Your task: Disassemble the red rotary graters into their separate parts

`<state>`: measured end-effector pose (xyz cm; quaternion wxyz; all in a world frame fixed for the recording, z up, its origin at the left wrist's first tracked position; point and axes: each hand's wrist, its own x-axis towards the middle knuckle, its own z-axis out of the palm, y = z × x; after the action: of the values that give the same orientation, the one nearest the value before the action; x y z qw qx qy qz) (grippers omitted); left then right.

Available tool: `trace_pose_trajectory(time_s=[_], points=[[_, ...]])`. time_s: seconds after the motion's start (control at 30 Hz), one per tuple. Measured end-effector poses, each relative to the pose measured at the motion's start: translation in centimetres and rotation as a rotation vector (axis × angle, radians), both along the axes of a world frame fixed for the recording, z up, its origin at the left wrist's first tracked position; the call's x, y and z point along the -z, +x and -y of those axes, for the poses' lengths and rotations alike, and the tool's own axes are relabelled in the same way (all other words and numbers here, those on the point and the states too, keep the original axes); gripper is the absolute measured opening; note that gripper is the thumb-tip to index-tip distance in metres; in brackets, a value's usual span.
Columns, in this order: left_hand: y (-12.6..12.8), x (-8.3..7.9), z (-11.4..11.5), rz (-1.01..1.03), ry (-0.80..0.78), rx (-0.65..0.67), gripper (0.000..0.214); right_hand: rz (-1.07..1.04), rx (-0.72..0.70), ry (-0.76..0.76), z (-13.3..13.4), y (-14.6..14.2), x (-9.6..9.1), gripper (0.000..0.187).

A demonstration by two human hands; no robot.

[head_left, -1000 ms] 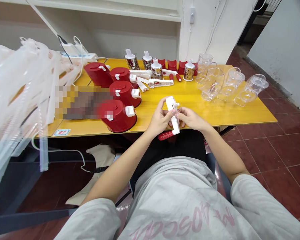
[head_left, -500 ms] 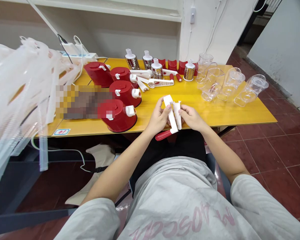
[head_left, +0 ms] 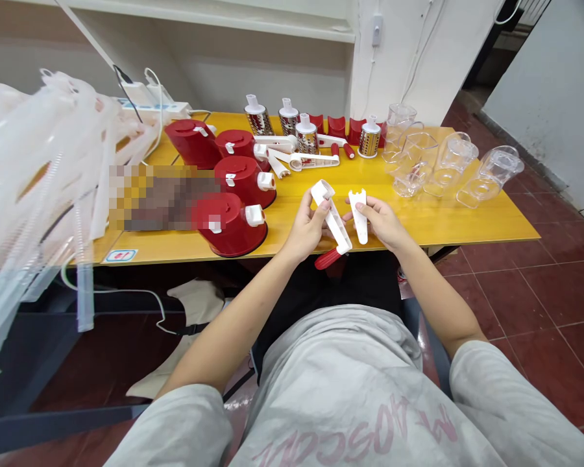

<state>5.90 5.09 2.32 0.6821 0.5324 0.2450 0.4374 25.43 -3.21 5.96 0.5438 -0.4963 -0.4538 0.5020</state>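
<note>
One white crank [head_left: 337, 228] with a red grip [head_left: 328, 260] is held in the middle of the frame, above the near edge of the yellow table [head_left: 477, 227]. Its long axis slants from the ring-shaped end at upper left to the narrow end at lower right, where the red grip sticks out toward the lower left. The left hand [head_left: 305, 227] grips it along the shaft, thumb on top. One white cover piece [head_left: 359, 224] is just beside it on the right, apart from the crank, pinched between the right hand's [head_left: 382, 224] thumb and fingers. Its long axis is nearly upright, notched end toward the top of the frame, rounded end toward the bottom.

Left of the hands, four red bases [head_left: 231, 224] run in a staggered line toward the upper left. At upper centre are four metal drums [head_left: 368, 139] with white stems, several overlapping white cranks [head_left: 316, 161] with two red grips showing, and at least four red blocks [head_left: 337, 126] in a row. Four clear containers [head_left: 489, 178] can be made out at upper right, overlapping in part. Many translucent plastic pieces [head_left: 78, 136], too tangled to count, fill the left side.
</note>
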Motion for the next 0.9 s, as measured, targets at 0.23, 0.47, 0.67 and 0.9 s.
trace_pose_trajectory(time_s=[0.23,0.47,0.67,0.9], points=[[-0.5,-0.9,0.1,0.052,-0.071,0.060,0.089,0.000,0.030,0.056,-0.3,0.7,0.0,0.050],[-1.1,-1.7,0.2,0.127,-0.177,0.129,0.077,0.634,0.230,0.183,-0.5,3.0,1.1,0.037],[-1.6,-2.0,0.1,0.164,-0.231,0.150,0.080,1.097,0.180,0.178,0.1,4.2,1.2,0.048],[-1.9,-2.3,0.1,0.138,-0.216,0.172,0.088,1.195,0.113,0.073,0.8,3.2,0.5,0.049]])
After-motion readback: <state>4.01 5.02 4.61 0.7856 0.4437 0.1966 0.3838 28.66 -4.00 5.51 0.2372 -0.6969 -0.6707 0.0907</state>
